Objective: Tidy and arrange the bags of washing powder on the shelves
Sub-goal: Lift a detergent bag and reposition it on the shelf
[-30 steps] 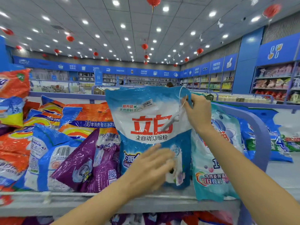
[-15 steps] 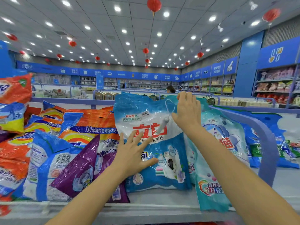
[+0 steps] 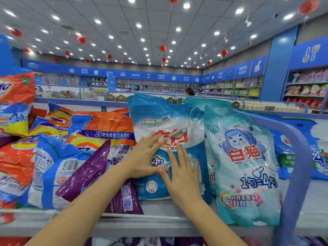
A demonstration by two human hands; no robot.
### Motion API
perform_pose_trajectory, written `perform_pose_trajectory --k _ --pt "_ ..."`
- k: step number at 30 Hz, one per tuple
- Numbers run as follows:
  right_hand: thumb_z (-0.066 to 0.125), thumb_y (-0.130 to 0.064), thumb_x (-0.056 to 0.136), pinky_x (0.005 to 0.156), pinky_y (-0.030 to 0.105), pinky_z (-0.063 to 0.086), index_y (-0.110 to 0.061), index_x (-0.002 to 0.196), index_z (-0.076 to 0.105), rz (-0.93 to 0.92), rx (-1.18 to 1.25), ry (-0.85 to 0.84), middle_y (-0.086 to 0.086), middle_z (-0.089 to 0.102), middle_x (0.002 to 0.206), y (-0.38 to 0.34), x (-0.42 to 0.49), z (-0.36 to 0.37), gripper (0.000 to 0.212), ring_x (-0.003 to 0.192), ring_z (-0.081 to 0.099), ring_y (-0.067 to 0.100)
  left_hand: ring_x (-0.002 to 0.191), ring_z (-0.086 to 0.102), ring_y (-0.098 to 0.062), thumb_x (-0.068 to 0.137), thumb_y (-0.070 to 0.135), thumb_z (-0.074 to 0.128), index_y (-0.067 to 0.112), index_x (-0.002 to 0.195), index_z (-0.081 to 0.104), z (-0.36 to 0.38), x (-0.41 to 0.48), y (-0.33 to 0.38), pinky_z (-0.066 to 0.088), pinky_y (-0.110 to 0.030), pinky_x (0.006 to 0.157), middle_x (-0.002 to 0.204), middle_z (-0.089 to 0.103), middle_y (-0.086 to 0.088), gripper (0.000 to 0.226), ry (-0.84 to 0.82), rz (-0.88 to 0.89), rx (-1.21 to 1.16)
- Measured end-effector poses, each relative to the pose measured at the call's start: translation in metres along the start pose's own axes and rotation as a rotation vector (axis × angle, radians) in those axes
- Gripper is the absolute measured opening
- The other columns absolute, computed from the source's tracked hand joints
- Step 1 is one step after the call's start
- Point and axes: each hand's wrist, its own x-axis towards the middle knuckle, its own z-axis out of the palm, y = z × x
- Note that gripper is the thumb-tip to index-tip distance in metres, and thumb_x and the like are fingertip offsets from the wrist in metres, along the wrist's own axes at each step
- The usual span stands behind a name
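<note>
— Where's the blue-and-white washing powder bag [image 3: 165,114]?
— Upright on the shelf [image 3: 159,222], between the purple bag [image 3: 88,174] and the teal cat bag [image 3: 245,166].
— Gripped?
— No. The left hand [image 3: 145,157] and right hand [image 3: 182,176] press flat on it, fingers straight.

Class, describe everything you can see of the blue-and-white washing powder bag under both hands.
The blue-and-white washing powder bag is glossy, crinkled plastic: blue top and bottom, a white band with large red characters, a white tag on a thin loop. It stands roughly upright on the grey shelf between a purple bag and a teal cat-print bag. The left hand and right hand press flat on its front, fingers straight.
</note>
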Motion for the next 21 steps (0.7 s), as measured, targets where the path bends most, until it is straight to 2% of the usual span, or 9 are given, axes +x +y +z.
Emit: perform_pose_trajectory --k 3,5,8,11,13,15,18,20,21 --pt "0.019 -0.065 0.09 0.113 0.049 -0.01 -0.032 0.15 0.004 0.006 -0.008 0.009 -0.004 -0.016 0.157 0.0 0.0 0.001 0.07 0.143 -0.018 0.01 0.144 0.017 -0.017 0.086 0.06 0.052 0.025 0.149 0.025 -0.022 -0.028 -0.012 0.014 -0.034 0.117 0.156 0.022 0.0 0.077 0.223 -0.09 -0.11" --pt "0.02 -0.064 0.091 0.114 0.05 -0.007 -0.032 0.15 0.005 0.016 -0.018 0.006 -0.003 -0.013 0.158 0.0 0.001 0.001 0.068 0.144 -0.015 0.011 0.128 0.044 -0.021 0.085 0.054 0.058 0.013 0.135 0.049 -0.038 -0.053 -0.022 0.032 -0.032 0.105 0.139 0.049 -0.005 0.065 0.342 -0.195 -0.129" --pt "0.019 -0.062 0.093 0.115 0.05 -0.005 -0.03 0.15 0.004 0.03 -0.054 -0.01 -0.001 -0.013 0.158 -0.002 -0.001 -0.002 0.067 0.144 -0.014 0.013 0.104 0.058 -0.019 0.079 0.061 0.061 0.012 0.116 0.062 -0.05 -0.086 -0.022 0.045 -0.033 0.09 0.112 0.065 -0.003 0.061 0.268 -0.334 -0.123" --pt "0.016 -0.062 0.093 0.116 0.049 -0.007 -0.029 0.15 0.0 0.04 -0.093 -0.024 0.001 -0.016 0.158 -0.007 -0.003 -0.006 0.068 0.144 -0.016 0.016 0.1 0.055 -0.016 0.061 0.092 0.024 0.021 0.102 0.063 -0.039 -0.095 0.001 0.035 -0.034 0.098 0.099 0.064 0.003 0.091 0.032 -0.412 0.211" --pt "0.016 -0.062 0.093 0.115 0.048 -0.008 -0.028 0.15 -0.004 0.047 -0.106 -0.02 0.004 -0.019 0.157 -0.01 -0.004 -0.009 0.069 0.144 -0.018 0.019 0.109 0.053 -0.017 0.062 0.091 0.024 0.021 0.105 0.057 -0.023 -0.09 0.016 0.018 -0.043 0.111 0.105 0.061 0.004 0.088 -0.048 -0.492 0.358" --pt "0.017 -0.061 0.094 0.115 0.048 -0.009 -0.028 0.149 -0.008 0.029 -0.108 -0.023 0.005 -0.022 0.155 -0.011 -0.009 -0.009 0.069 0.143 -0.019 0.02 0.11 0.056 -0.015 0.078 0.075 0.041 0.022 0.104 0.051 -0.012 -0.088 0.021 0.008 -0.045 0.115 0.107 0.06 0.006 0.06 -0.028 -0.548 0.399" --pt "0.02 -0.062 0.093 0.114 0.046 -0.012 -0.031 0.148 -0.012 -0.004 -0.081 -0.019 0.003 -0.026 0.154 -0.006 -0.017 -0.009 0.07 0.144 -0.019 0.021 0.096 0.062 -0.016 0.09 0.046 0.052 0.024 0.089 0.045 -0.008 -0.095 0.018 0.008 -0.04 0.115 0.095 0.064 0.007 0.023 0.169 -0.546 0.341" --pt "0.022 -0.062 0.093 0.114 0.044 -0.012 -0.032 0.148 -0.011 0.001 -0.067 -0.008 0.003 -0.025 0.155 -0.003 -0.021 -0.01 0.071 0.144 -0.018 0.021 0.082 0.065 -0.025 0.088 0.029 0.064 0.016 0.084 0.057 -0.013 -0.102 0.016 0.024 -0.045 0.112 0.084 0.068 0.0 0.015 0.371 -0.512 0.216" --pt "0.023 -0.061 0.093 0.114 0.044 -0.012 -0.032 0.148 -0.011 -0.002 -0.06 -0.003 0.002 -0.024 0.155 -0.003 -0.023 -0.011 0.071 0.144 -0.019 0.021 0.075 0.063 -0.029 0.085 0.021 0.069 0.011 0.082 0.061 -0.017 -0.104 0.016 0.038 -0.047 0.103 0.078 0.069 -0.004 0.013 0.502 -0.516 0.12"
